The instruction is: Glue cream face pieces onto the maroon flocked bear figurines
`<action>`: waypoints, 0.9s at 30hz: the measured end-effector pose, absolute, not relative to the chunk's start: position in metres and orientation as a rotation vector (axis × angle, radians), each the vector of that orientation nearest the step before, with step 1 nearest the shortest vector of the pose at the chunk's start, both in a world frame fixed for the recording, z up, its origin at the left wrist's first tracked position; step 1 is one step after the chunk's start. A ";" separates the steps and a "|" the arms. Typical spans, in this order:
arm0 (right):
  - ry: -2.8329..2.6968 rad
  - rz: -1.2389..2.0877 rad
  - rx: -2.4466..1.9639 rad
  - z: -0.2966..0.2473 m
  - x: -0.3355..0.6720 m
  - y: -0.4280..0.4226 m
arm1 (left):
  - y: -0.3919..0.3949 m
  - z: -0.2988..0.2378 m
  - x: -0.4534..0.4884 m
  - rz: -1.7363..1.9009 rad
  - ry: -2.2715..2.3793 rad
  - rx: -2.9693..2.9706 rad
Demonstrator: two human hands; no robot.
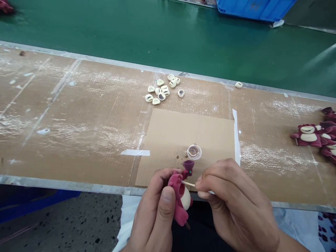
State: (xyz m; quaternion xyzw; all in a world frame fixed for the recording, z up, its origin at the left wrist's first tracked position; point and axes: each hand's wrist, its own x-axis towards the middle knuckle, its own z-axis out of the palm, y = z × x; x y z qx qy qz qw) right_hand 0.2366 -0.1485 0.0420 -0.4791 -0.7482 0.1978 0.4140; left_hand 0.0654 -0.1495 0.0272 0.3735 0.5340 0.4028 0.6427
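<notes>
My left hand [159,206] is closed around a dark pink bear figurine [181,214] with a cream belly, tilted, its head up. A dark purple cup-shaped part [188,164] sticks out at the figurine's far side. Between the thumb and fingers of my right hand [231,196] is a thin pale stick [189,183], whose tip meets the figurine's head beside a hollow in its face. Just beyond the hands, a small clear plastic cup [194,152] stands on a cardboard sheet [189,129], with dark drops spattered beside it.
Several cream muzzle pieces [161,91] lie loosely grouped further back; one more muzzle piece [238,84] is off to the right. Finished-looking bear figurines [308,135] are heaped at the right edge. Behind the cardboard-covered bench runs a green surface [131,35] with a blue crate [256,8].
</notes>
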 end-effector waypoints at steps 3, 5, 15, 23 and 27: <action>-1.918 0.479 -1.209 0.040 0.236 -0.148 | -0.149 0.028 0.066 0.927 1.213 0.787; -1.898 0.547 -1.220 0.040 0.235 -0.150 | -0.148 0.027 0.067 0.929 1.234 0.763; -1.651 0.211 -1.447 0.025 0.247 -0.136 | -0.145 0.026 0.064 0.891 1.267 0.651; -1.799 0.143 -1.540 0.008 0.253 -0.126 | -0.145 0.023 0.066 1.014 1.217 0.595; -1.796 0.118 -1.554 0.006 0.253 -0.126 | -0.144 0.024 0.067 1.023 1.270 0.631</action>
